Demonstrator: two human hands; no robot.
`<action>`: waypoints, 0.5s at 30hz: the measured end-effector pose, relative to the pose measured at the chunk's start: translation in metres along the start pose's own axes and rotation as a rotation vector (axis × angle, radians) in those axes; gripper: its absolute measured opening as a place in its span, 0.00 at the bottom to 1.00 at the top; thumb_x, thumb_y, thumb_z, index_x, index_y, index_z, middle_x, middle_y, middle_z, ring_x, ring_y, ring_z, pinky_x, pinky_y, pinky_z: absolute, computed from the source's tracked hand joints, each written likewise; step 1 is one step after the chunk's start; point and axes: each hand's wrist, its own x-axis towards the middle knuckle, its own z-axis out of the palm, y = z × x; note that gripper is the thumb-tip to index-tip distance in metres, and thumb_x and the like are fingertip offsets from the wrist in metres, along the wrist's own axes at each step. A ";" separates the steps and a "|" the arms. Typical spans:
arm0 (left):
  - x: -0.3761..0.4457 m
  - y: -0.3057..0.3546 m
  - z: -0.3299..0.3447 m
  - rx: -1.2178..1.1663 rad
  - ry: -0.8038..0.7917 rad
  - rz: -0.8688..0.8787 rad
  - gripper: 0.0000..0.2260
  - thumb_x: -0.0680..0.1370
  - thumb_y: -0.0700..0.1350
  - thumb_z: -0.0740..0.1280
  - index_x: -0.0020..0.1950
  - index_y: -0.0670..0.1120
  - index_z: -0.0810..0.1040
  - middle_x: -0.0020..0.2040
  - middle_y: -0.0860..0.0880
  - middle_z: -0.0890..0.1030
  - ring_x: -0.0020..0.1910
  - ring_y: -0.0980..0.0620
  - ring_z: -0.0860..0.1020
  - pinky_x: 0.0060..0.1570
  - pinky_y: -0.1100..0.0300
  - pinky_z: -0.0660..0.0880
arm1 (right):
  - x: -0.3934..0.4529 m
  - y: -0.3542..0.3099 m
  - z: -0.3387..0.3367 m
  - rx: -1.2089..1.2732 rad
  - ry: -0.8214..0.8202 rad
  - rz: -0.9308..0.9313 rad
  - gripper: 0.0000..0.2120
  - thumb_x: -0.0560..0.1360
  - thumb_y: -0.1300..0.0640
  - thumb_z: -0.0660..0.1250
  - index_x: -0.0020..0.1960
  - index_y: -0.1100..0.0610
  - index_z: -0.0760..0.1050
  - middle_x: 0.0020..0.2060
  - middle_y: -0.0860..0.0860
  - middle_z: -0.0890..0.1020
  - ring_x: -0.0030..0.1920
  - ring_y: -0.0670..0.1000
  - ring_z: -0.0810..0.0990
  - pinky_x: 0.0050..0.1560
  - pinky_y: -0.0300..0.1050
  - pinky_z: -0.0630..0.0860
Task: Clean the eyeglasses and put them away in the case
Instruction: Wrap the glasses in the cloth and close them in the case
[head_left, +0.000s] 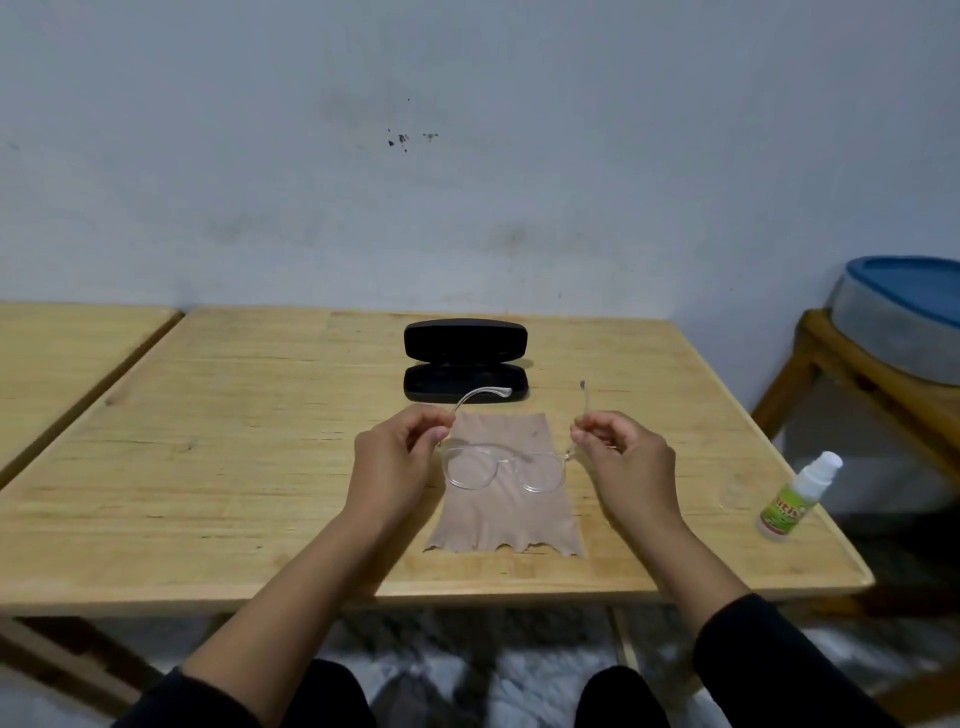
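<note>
Head view — clear eyeglasses between both hands' fingers, temples pinched — above the cloth.

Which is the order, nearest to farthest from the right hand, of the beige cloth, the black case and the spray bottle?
From the right hand:
1. Beige cleaning cloth, flat on the table just to its left, under the glasses.
2. Open black hard eyeglass case, beyond it, toward the wall.
3. Small white spray bottle with green label, far right, near the table edge.

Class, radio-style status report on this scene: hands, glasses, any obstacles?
Left hand and right hand each pinch an arm of the glasses, above the cloth. Case open behind. Nothing in the way.
</note>
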 end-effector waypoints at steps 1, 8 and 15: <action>-0.001 0.000 0.000 0.003 -0.001 0.009 0.08 0.76 0.39 0.66 0.46 0.51 0.82 0.41 0.59 0.81 0.44 0.66 0.77 0.43 0.81 0.68 | 0.000 0.000 0.000 -0.001 0.002 -0.002 0.04 0.72 0.58 0.70 0.45 0.51 0.81 0.40 0.44 0.84 0.43 0.42 0.81 0.45 0.39 0.77; -0.005 -0.001 0.003 0.049 -0.023 0.040 0.08 0.76 0.39 0.66 0.49 0.50 0.82 0.43 0.58 0.81 0.43 0.67 0.76 0.43 0.81 0.67 | -0.003 0.000 -0.006 0.019 0.000 0.005 0.04 0.72 0.59 0.70 0.46 0.52 0.82 0.40 0.43 0.84 0.43 0.41 0.81 0.44 0.37 0.76; -0.008 0.000 0.000 0.053 -0.019 0.068 0.08 0.76 0.39 0.66 0.50 0.50 0.82 0.43 0.59 0.80 0.42 0.70 0.76 0.43 0.80 0.68 | -0.006 0.000 -0.007 0.007 -0.021 -0.016 0.05 0.72 0.60 0.70 0.46 0.52 0.81 0.39 0.41 0.83 0.40 0.34 0.79 0.40 0.26 0.73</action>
